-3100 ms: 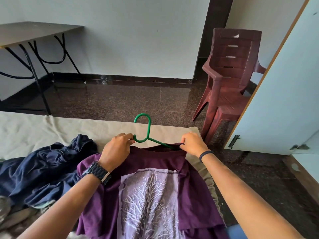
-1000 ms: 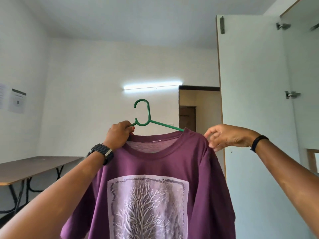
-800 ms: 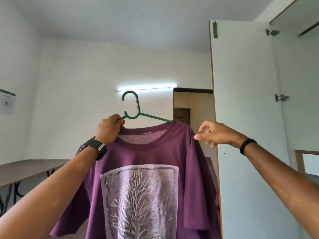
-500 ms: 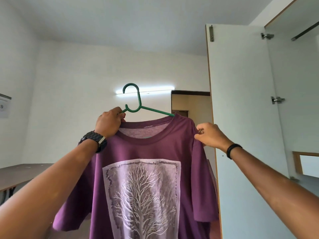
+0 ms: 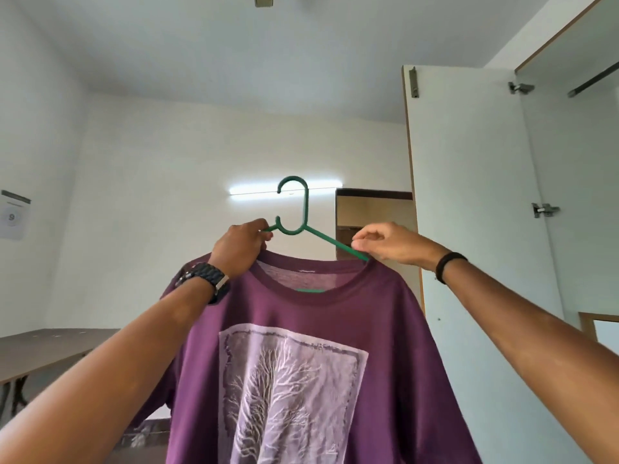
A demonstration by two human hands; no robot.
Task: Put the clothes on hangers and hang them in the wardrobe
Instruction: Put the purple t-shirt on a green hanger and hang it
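Purple T-shirt [image 5: 301,356] held up high on its green hanger [image 5: 303,226], about ready for the wardrobe.

Left hand [image 5: 239,247] grips the hanger's left arm by the hook; right hand [image 5: 385,244] pinches the right arm at the collar, probably seating the shoulder. The wardrobe door [image 5: 469,195] stands open at right, its rail [image 5: 593,82] above, with free air between.

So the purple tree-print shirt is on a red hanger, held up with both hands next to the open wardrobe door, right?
Not quite: the hanger is green, not red, as the head view shows. The rest holds: the purple shirt with the tree print hangs on it, the left hand and right hand hold it up, and the open wardrobe door stands beside it.
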